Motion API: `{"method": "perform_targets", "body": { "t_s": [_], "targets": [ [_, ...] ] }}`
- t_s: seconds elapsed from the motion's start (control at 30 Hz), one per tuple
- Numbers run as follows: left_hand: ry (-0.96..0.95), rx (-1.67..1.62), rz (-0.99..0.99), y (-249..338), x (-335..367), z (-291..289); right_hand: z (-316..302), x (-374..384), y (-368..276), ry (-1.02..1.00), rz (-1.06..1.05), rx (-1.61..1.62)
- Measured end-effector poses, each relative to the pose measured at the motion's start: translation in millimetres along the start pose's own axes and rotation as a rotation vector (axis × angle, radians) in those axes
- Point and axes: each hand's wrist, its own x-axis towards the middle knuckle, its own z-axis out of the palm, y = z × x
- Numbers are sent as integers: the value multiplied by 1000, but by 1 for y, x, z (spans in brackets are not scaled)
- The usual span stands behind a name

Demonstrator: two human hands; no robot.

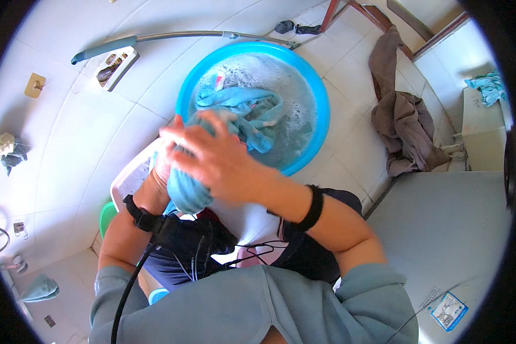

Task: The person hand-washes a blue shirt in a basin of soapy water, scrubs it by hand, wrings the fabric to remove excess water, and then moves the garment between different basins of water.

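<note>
Blue cloth (187,192), apparently one piece, is clasped between two hands, the left hand (162,163) at its side, the right hand (226,166) with fingers spread across it. Its length runs forward and rightward from the grip into one basin (324,114) of suds (296,113), nearer the right hand.

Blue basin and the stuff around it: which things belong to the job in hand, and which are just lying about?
In use:
blue cloth, held between the left hand and right hand
blue basin of sudsy water

Lying about:
brown cloth
metal pole
dark cloth pieces
blue-and-white packet
</note>
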Motion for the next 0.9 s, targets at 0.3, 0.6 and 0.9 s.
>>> {"method": "perform_targets", "body": {
  "t_s": [0.3, 0.6, 0.9],
  "targets": [
    [-256, 47, 119, 3, 12, 86, 89, -49, 69, 130, 579, -92],
    [-101, 134, -332, 21, 0, 73, 60, -18, 128, 559, 709, 495],
    [163, 2346, -189, 57, 26, -3, 36, -36, 88, -314, 619, -167]
  ]
}}
